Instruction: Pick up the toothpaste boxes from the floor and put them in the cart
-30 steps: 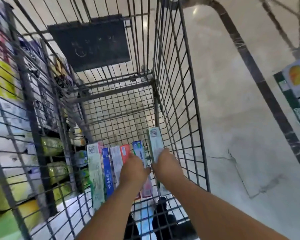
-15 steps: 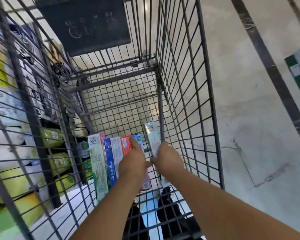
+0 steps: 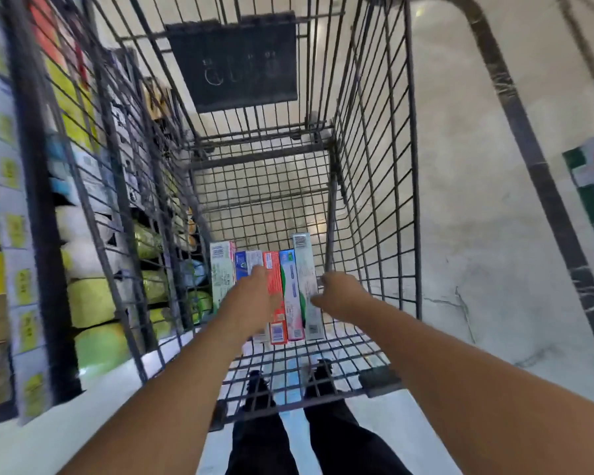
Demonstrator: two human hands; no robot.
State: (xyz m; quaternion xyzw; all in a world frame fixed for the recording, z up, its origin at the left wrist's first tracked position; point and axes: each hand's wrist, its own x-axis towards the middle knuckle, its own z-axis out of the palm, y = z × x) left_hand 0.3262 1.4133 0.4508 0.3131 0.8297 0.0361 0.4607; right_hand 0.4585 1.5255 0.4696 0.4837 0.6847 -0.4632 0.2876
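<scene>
— See that? Half a second back the right hand (image 3: 335, 292) was gripping the pale grey-green box (image 3: 306, 269); now it has let go and slid off toward three o'clock, and the box lies flat with the others.

— So where are the toothpaste boxes (image 3: 275, 286) now?

— Six of them, side by side on the wire floor of the shopping cart (image 3: 374, 186), all running toward twelve o'clock. The grey-green one is at the three o'clock end of the row, poking a little farther toward twelve than its neighbours.

— And the hands?

— The left hand (image 3: 254, 296) lies across the white (image 3: 253, 258) and red boxes (image 3: 272, 269), fingers fairly straight, pressing rather than grasping. The right one is loosely curled and holds nothing, just beside the grey-green box.

— What might go wrong?

— I'd say the row could skew. If the left hand drags back carelessly it may pull the red box out of line. There's also open mesh between the last box and the cart's side wall, so a nudge could slide it over there. I can't see any boxes left on the floor (image 3: 477, 234) from here.
</scene>
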